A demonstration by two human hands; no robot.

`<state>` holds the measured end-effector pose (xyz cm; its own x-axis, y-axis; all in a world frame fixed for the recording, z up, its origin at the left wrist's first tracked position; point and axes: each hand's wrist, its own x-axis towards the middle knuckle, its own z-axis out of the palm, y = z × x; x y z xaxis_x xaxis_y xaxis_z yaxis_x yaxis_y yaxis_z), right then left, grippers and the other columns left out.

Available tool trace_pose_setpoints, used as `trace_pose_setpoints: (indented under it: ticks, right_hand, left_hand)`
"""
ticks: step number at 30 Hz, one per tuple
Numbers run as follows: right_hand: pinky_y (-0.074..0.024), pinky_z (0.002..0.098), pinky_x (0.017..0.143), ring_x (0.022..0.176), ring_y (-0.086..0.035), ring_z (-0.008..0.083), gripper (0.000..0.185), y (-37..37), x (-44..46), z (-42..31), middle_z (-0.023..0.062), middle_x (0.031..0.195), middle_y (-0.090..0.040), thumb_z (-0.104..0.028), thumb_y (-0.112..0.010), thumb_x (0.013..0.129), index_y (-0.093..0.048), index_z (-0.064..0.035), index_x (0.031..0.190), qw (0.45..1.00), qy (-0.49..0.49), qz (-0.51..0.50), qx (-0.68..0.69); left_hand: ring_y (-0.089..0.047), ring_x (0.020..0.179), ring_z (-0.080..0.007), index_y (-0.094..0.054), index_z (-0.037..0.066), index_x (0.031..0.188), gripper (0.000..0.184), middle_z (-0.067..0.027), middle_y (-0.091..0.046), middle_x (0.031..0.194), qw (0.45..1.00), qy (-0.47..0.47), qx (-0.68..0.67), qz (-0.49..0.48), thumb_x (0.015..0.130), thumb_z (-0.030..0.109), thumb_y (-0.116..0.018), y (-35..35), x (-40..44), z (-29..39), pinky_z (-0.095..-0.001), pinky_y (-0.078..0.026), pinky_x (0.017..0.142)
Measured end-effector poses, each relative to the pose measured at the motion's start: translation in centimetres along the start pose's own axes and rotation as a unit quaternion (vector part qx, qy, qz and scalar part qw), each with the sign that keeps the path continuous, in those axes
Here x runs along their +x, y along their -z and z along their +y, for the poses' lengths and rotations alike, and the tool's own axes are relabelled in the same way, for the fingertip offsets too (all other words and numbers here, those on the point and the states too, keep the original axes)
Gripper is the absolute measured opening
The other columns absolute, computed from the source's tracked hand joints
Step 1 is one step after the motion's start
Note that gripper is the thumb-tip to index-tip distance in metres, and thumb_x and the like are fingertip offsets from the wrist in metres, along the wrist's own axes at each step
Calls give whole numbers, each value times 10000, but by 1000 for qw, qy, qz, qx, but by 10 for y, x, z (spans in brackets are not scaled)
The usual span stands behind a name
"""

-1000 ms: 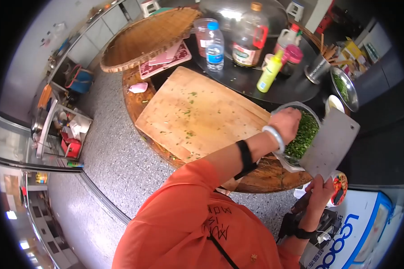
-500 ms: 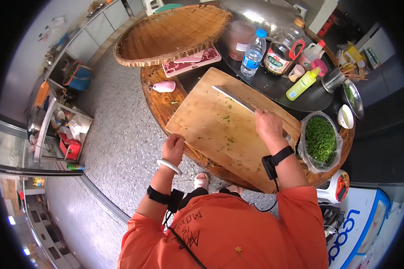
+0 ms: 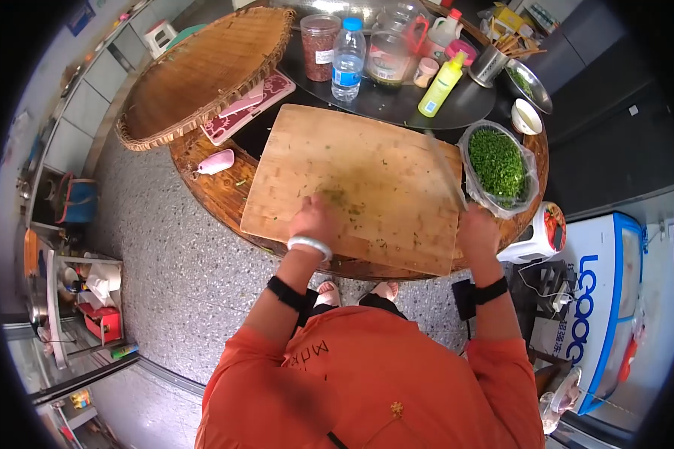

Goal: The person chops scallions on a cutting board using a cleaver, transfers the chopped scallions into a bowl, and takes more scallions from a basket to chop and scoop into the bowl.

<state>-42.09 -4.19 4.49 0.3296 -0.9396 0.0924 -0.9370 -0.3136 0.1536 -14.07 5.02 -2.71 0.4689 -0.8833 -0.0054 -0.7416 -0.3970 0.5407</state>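
My right hand (image 3: 478, 230) is closed around the handle of a knife (image 3: 447, 173). Its blade, slightly blurred, lies along the right side of a wooden cutting board (image 3: 284, 161), next to the bag-lined bowl. Over the board's near left part is my left hand (image 3: 313, 218), a bracelet on its wrist; motion smears its fingers. Just beyond those fingers, small green scraps (image 3: 356, 206) are scattered on the board. Right of the knife stands the bowl of chopped greens (image 3: 496, 166), lined with clear plastic.
A woven tray (image 3: 202, 82) overhangs the table's left, near a pink scoop-like object (image 3: 216, 162). Along the back stand a water bottle (image 3: 347, 63), a yellow-green bottle (image 3: 442, 86) and a chopstick holder (image 3: 489, 66). A white bowl (image 3: 526, 117) sits behind the greens.
My left hand has moved from the board's near left edge onto its surface. My right hand has carried the knife from mid-board to the right side, beside the greens. The view has shifted.
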Motion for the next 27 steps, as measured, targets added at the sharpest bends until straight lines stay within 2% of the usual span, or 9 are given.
trace_pose_setpoints:
  ticks: [4, 12, 13, 14, 16, 17, 21, 23, 27]
  right_hand:
    - [-504, 427, 559, 650, -615, 335, 104, -10, -15, 9, 151, 731, -588, -159, -514, 818, -537, -58, 822, 996, -86, 20, 13]
    - [-482, 433, 530, 628, -615, 303, 109, 24, -71, -49, 173, 728, -605, -149, -531, 808, -542, -43, 785, 989, 33, -78, 118]
    - [-474, 398, 495, 576, -604, 277, 115, 9, -75, -35, 151, 668, -590, -140, -529, 798, -549, -30, 773, 979, 17, -12, 201]
    - [-465, 364, 460, 525, -593, 251, 121, -1, -77, -22, 130, 608, -575, -131, -527, 788, -556, -17, 761, 958, 2, 53, 282]
    - [-435, 324, 426, 444, -543, 185, 137, 15, -80, 2, 86, 540, -525, -123, -512, 790, -544, 5, 754, 814, -183, -146, 532]
    - [-414, 302, 407, 420, -512, 162, 140, 19, -86, 10, 66, 529, -506, -119, -502, 789, -546, 9, 753, 793, -223, -147, 548]
    - [-377, 266, 376, 390, -470, 133, 144, 5, -124, 20, 41, 533, -496, -125, -511, 800, -557, 10, 778, 712, -312, -160, 608]
    - [-374, 256, 377, 390, -466, 131, 138, -7, -134, 14, 37, 535, -492, -127, -518, 804, -557, 6, 793, 684, -331, -150, 632]
    - [-377, 242, 386, 404, -472, 126, 130, -11, -127, 0, 29, 541, -487, -134, -541, 812, -554, -6, 827, 637, -364, -147, 664]
  left_hand:
    - [-586, 765, -388, -498, 47, 951, 220, -216, -556, 948, 996, -61, -54, 21, 792, 197, -519, -6, 0, 11, -475, -475, 672]
    - [-572, 665, -330, -563, 35, 847, 78, -173, -572, 731, 951, -88, -258, 148, 782, 40, -520, 1, 15, 1, -380, -458, 605]
    - [-565, 634, -236, -559, 31, 850, 62, -123, -567, 709, 945, -88, -266, 166, 807, 37, -514, 1, 18, -1, -322, -450, 583]
    - [-565, 634, -236, -559, 31, 850, 62, -123, -567, 709, 947, -81, -261, 169, 807, 37, -514, 4, 19, -3, -322, -450, 583]
    - [-509, 620, -131, -551, 27, 848, 49, -59, -545, 704, 907, -46, -392, 150, 830, 49, -511, 9, 23, -3, -263, -427, 567]
    - [-441, 617, -72, -541, 27, 859, 47, -8, -508, 688, 876, -44, -463, 132, 843, 52, -505, 8, 25, -4, -228, -400, 555]
    - [-469, 616, -135, -533, 25, 870, 50, -51, -519, 708, 885, -56, -441, 138, 839, 34, -495, 7, 29, -12, -263, -415, 577]
    - [-510, 693, -237, -531, 17, 874, 69, -116, -543, 781, 919, -154, -274, 239, 816, 17, -493, 10, 30, -14, -326, -434, 642]
    - [-522, 855, -347, -534, 15, 870, 88, -183, -555, 903, 958, -112, -152, 216, 791, 18, -495, 9, 38, -32, -400, -429, 748]
